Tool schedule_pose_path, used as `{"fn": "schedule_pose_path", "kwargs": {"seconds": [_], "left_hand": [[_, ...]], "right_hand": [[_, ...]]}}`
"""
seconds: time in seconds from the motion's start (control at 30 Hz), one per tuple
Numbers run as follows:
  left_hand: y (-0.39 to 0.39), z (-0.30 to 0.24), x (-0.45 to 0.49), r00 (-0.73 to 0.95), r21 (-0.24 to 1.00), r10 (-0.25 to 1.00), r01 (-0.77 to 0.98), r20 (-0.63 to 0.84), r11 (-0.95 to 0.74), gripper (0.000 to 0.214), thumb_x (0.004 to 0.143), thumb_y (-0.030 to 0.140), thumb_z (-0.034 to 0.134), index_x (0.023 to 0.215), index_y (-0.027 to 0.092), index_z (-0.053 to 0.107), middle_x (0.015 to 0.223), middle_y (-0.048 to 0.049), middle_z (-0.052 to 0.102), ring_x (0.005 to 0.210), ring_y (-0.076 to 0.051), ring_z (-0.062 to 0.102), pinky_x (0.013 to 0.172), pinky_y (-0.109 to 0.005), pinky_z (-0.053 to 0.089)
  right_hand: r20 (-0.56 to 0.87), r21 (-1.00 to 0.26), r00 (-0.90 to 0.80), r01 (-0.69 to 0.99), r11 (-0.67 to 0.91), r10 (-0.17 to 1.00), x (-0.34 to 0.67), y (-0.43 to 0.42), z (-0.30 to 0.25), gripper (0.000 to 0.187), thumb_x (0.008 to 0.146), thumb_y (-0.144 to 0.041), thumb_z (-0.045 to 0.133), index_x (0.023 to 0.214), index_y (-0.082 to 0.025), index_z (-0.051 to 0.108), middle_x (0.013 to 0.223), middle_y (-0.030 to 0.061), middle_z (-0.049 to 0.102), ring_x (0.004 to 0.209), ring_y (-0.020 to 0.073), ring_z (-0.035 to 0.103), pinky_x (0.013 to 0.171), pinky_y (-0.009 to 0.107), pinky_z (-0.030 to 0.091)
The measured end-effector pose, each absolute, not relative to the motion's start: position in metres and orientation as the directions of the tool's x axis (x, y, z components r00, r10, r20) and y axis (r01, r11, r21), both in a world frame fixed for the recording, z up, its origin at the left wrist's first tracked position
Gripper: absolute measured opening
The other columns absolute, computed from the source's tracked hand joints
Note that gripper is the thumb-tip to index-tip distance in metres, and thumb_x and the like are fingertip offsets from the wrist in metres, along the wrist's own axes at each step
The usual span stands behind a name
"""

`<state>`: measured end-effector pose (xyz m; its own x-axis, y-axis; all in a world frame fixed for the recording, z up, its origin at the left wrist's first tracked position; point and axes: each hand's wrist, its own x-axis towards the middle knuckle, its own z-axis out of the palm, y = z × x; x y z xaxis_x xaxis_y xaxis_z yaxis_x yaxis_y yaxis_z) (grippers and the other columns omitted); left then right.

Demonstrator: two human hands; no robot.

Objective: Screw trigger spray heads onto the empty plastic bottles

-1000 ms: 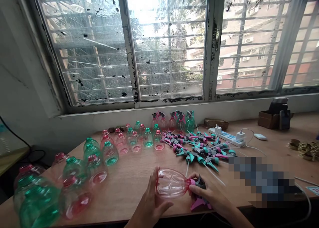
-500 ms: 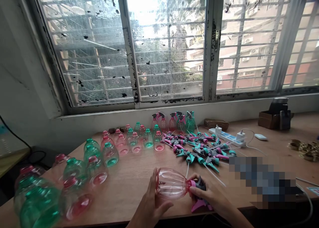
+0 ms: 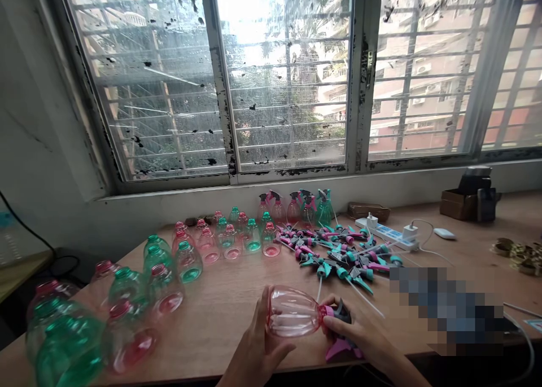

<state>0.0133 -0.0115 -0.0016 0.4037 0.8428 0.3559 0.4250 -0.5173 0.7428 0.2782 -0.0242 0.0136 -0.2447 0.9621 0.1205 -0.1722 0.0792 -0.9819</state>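
A clear pink spray bottle [image 3: 292, 312] lies on its side above the table's front edge, its base to the left and its neck to the right. My left hand [image 3: 266, 336] cups the base, fingers along the far side and thumb stretched out below. At the neck, the thumb and fingers of my right hand [image 3: 341, 325] close around the pink collar of a grey and pink trigger spray head [image 3: 340, 313]. The head is seated at the bottle's neck; how tightly cannot be seen. Its pink trigger [image 3: 339, 348] hangs beneath my right hand.
Open pink and green bottles [image 3: 188, 263] stand across the left and middle. Behind my hands lies a pile of loose spray heads [image 3: 339, 251]. Several bottles with heads [image 3: 294, 207] stand by the wall. A power strip [image 3: 387, 233], cables and a cardboard box [image 3: 459, 203] are on the right.
Both hands keep the same grip on the bottle and spray head. The view has shifted very slightly; nothing else visibly moves.
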Motion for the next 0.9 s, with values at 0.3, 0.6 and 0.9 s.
{"fn": "schedule_pose_path", "kwargs": {"seconds": [0.3, 0.6, 0.9], "left_hand": [[-0.0127, 0.0085, 0.0165, 0.381, 0.767, 0.865, 0.427, 0.328, -0.479, 0.089, 0.088, 0.023, 0.065, 0.157, 0.031, 0.01, 0.15, -0.0133, 0.046, 0.121, -0.03, 0.059, 0.104, -0.042, 0.048], [-0.0121, 0.0013, 0.0136, 0.411, 0.76, 0.847, 0.411, 0.338, -0.503, 0.105, 0.085, 0.03, 0.074, 0.157, 0.035, -0.002, 0.151, -0.0111, 0.046, 0.125, -0.029, 0.057, 0.107, -0.042, 0.045], [-0.014, 0.0032, 0.0146, 0.395, 0.748, 0.841, 0.411, 0.369, -0.521, 0.087, 0.092, 0.034, 0.065, 0.157, 0.039, 0.007, 0.142, -0.0104, 0.051, 0.114, -0.026, 0.063, 0.098, -0.041, 0.052]], "right_hand": [[0.12, -0.985, -0.231, -0.152, 0.086, 0.966, 0.2793, -0.0244, 0.0126, 0.04, 0.077, -0.052, 0.079, 0.091, -0.018, 0.062, 0.07, 0.0, 0.069, 0.062, 0.0175, 0.062, 0.061, 0.027, 0.046], [0.14, -0.978, -0.254, -0.184, 0.094, 0.957, 0.28, -0.0216, 0.008, 0.037, 0.081, -0.047, 0.079, 0.094, -0.018, 0.061, 0.071, 0.0005, 0.069, 0.064, 0.0174, 0.062, 0.063, 0.029, 0.048], [0.123, -0.972, -0.271, -0.229, 0.06, 0.955, 0.2813, -0.0228, 0.0072, 0.035, 0.082, -0.045, 0.077, 0.095, -0.017, 0.062, 0.075, 0.0013, 0.071, 0.065, 0.0168, 0.064, 0.063, 0.028, 0.047]]}}
